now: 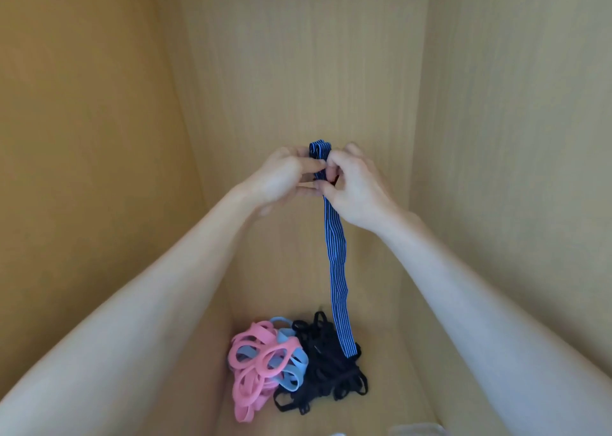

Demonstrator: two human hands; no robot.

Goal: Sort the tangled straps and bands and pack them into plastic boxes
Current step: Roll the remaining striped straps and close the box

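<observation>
A blue strap with thin white stripes (336,270) hangs from both my hands, raised in front of me. My left hand (281,178) pinches its folded upper part from the left. My right hand (356,187) grips the same folded bundle from the right, and the fold sticks up above my fingers. The strap's loose end dangles down onto a tangle of black straps (326,366) on the wooden surface. Beside that tangle lie pink bands (255,362) mixed with light blue bands (291,372).
Light wooden panels (298,71) enclose the space at the back, left and right. The rim of a clear plastic box (414,429) shows at the bottom edge, right of centre.
</observation>
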